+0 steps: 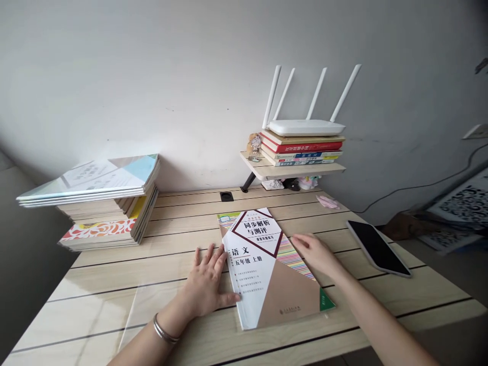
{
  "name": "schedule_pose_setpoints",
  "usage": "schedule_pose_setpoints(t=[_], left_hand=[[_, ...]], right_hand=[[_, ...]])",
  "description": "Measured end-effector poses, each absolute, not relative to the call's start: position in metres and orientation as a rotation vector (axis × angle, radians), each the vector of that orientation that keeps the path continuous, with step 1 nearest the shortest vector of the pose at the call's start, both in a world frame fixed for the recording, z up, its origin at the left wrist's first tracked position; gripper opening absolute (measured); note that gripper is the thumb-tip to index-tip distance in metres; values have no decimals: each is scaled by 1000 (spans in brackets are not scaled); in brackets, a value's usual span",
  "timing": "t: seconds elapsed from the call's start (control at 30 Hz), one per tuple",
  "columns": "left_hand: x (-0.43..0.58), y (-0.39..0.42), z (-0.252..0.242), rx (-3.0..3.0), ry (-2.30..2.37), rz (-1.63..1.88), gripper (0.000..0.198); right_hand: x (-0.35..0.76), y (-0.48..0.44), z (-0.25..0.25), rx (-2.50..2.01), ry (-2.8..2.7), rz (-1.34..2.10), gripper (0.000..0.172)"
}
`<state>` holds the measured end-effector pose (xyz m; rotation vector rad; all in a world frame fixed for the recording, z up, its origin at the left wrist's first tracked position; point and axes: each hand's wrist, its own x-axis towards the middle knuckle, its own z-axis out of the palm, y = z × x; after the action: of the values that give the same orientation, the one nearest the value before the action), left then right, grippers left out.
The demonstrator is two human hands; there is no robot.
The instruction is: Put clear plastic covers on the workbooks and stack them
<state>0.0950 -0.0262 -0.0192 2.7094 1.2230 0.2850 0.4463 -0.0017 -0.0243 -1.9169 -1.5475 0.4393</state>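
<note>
A: What carries other things here, and what does each carry?

B: The wooden slatted table (114,274) bears a workbook (269,269) lying flat near its front edge, cover up, printed with Chinese characters, a brown triangle and a striped band. At the table's left rear stands a stack of books (110,203), the uppermost ones fanned out past the lower. Near the right edge lies a dark tablet (378,247), screen up, well apart from the workbook. A small pink item (328,202) lies toward the rear right.

A: And above the table?

B: A small wall shelf (263,170) holds a short pile of books (303,150); a white router (305,127) with four raised antennas rests on that pile. A small figurine (253,146) stands at the shelf's left end.

A: Pose of the left hand?

B: The left hand (208,284) lies palm down on the table, fingers (213,256) spread and extended, not gripping; the thumb touches the workbook's left edge. A metal bangle (163,330) circles the wrist.

A: Pose of the right hand?

B: The right hand (316,254) lies palm down at the workbook's right edge, fingers extended and loosely together, their tips on the striped part of the cover. It grips nothing. Both forearms enter from the bottom of the view, one to each side of the workbook.
</note>
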Motion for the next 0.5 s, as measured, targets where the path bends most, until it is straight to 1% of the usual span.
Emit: schedule_pose_setpoints(t=[0.13, 0.33, 0.5], left_hand=[[96, -26, -15, 2687, 1223, 218, 91], [97, -26, -16, 2695, 1236, 205, 90], [97, -25, -18, 2691, 1240, 197, 88]], right_hand=[[433, -28, -30, -1897, -1642, 425, 30], [425, -34, -24, -1952, -1690, 339, 36], [418, -36, -16, -2011, -1823, 205, 32]])
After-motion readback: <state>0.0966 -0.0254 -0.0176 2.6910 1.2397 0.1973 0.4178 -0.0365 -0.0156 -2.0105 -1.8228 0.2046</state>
